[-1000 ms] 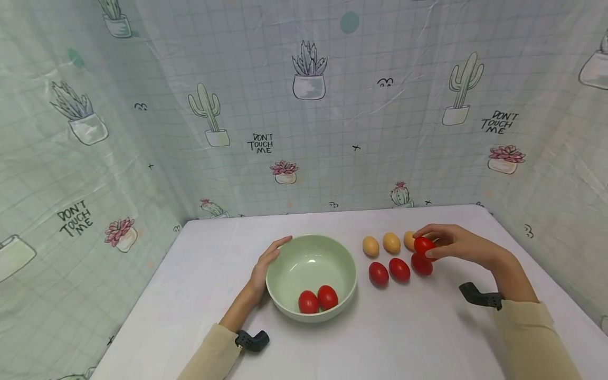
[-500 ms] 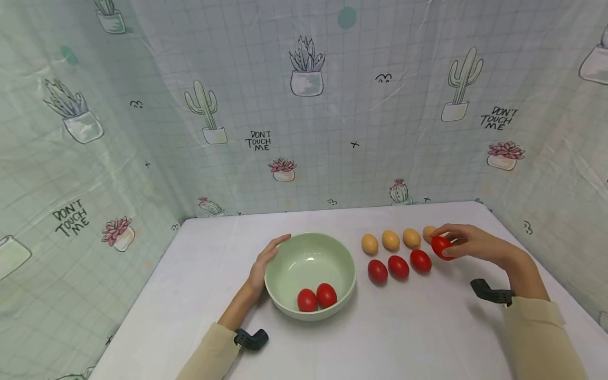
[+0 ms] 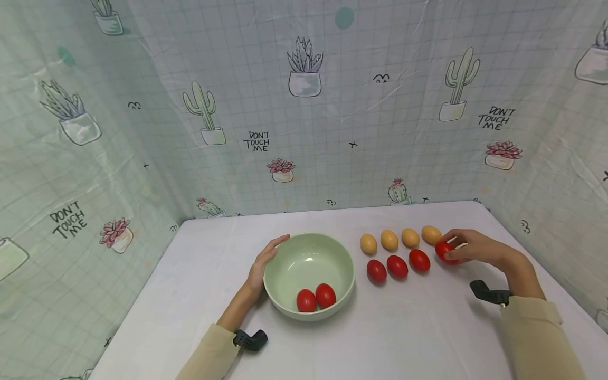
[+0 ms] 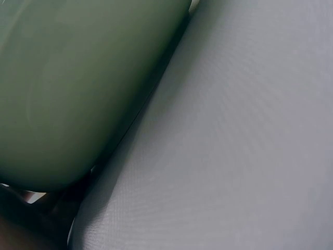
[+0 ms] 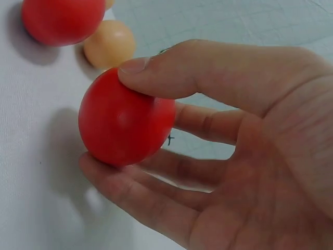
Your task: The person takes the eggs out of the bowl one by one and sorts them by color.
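Note:
My right hand point(image 3: 477, 248) pinches a red egg point(image 3: 445, 253) between thumb and fingers at the right end of a row of red eggs. In the right wrist view the thumb lies on top of this egg and the fingertips are below it, with its shadow on the table beside it. My left hand point(image 3: 259, 268) rests along the left outer side of a pale green bowl point(image 3: 309, 258), its fingers stretched along the rim. Two red eggs, a left one point(image 3: 306, 301) and a right one point(image 3: 325, 296), lie in the bowl's near part. The bowl's outer wall point(image 4: 78, 88) fills the left wrist view's upper left.
Three red eggs point(image 3: 397, 267) lie in a row right of the bowl. Behind them is a row of several smaller yellow eggs point(image 3: 389, 240). A white table point(image 3: 380, 332) carries everything, and a cactus-print cloth point(image 3: 351, 174) hangs at its back and sides.
My right hand has carried the red egg rightward past the third red egg and lowered it slightly, uncovering the yellow eggs behind. The left hand and bowl stay in place.

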A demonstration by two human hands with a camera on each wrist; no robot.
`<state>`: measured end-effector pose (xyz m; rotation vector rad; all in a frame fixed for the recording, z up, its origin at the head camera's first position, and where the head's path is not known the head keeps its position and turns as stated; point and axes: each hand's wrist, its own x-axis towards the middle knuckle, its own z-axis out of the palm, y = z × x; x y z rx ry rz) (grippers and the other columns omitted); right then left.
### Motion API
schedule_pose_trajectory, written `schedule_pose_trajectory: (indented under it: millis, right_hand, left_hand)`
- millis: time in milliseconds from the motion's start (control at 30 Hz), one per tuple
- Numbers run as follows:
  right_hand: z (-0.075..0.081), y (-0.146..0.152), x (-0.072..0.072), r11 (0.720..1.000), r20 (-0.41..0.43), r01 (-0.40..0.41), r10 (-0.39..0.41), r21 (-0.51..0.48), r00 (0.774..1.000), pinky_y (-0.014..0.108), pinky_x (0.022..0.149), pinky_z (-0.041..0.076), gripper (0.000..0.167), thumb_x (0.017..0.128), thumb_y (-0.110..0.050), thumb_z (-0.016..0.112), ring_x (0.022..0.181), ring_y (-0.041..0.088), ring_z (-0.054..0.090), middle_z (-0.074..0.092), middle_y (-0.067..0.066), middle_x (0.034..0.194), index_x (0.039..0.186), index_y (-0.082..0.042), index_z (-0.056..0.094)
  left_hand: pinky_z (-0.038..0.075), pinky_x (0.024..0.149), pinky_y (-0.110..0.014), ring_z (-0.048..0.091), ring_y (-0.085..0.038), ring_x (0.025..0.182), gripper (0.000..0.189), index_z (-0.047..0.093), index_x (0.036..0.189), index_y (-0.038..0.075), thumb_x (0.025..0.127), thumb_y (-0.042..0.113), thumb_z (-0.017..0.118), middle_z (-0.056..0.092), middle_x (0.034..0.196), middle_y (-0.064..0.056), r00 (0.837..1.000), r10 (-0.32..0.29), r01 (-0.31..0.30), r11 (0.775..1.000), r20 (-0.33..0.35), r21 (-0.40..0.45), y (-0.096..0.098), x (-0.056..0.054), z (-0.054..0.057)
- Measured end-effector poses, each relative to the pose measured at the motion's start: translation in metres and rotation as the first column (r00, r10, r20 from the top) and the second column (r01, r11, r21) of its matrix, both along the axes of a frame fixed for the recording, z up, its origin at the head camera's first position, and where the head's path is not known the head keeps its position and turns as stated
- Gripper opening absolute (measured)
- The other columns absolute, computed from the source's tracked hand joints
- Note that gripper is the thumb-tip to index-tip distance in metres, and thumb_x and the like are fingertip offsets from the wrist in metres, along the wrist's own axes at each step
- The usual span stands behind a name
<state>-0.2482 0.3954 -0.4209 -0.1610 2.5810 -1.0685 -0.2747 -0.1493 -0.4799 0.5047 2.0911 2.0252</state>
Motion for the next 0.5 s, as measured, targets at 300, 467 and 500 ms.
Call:
schedule_pose_trajectory:
  millis: [300, 467, 500]
  right_hand:
    - [-0.0078, 0.0036, -0.0047, 0.999, 0.01, -0.008, 0.008, 0.037, 1.0, 0.045, 0.09, 0.061, 0.058, 0.094, -0.023, 0.072, 0.111, 0.029, 0.06, 0.059, 0.028, 0.129, 0.139, 0.007, 0.05]
    - [-0.0094, 0.0044, -0.0053, 0.998, 0.016, -0.017, 0.017, 0.056, 1.0, 0.044, 0.089, 0.061, 0.059, 0.095, -0.025, 0.071, 0.108, 0.027, 0.061, 0.061, 0.027, 0.127, 0.139, 0.007, 0.051]
    - [-0.0089, 0.0041, -0.0049, 0.998, 0.02, -0.015, 0.014, 0.056, 1.0, 0.044, 0.089, 0.061, 0.06, 0.095, -0.026, 0.071, 0.108, 0.026, 0.061, 0.061, 0.027, 0.128, 0.14, 0.007, 0.051]
  left_hand:
    - [0.049, 0.106, -0.019, 0.042, -0.033, 0.15, 0.051, 0.041, 0.157, 0.022, 0.11, 0.03, 0.023, 0.041, 0.164, -0.006, 1.0, 0.011, -0.011, 1.0, 0.004, -0.002, 0.001, 0.0011, 0.0016]
    - [0.05, 0.106, -0.019, 0.043, -0.032, 0.148, 0.052, 0.041, 0.157, 0.021, 0.11, 0.029, 0.023, 0.041, 0.164, -0.007, 1.0, 0.006, -0.006, 1.0, 0.005, 0.01, 0.0019, 0.0009, 0.0013]
    - [0.049, 0.106, -0.019, 0.043, -0.032, 0.148, 0.052, 0.041, 0.157, 0.021, 0.11, 0.029, 0.023, 0.041, 0.164, -0.007, 1.0, 0.005, -0.006, 1.0, 0.004, 0.009, 0.0021, 0.0009, 0.0013]
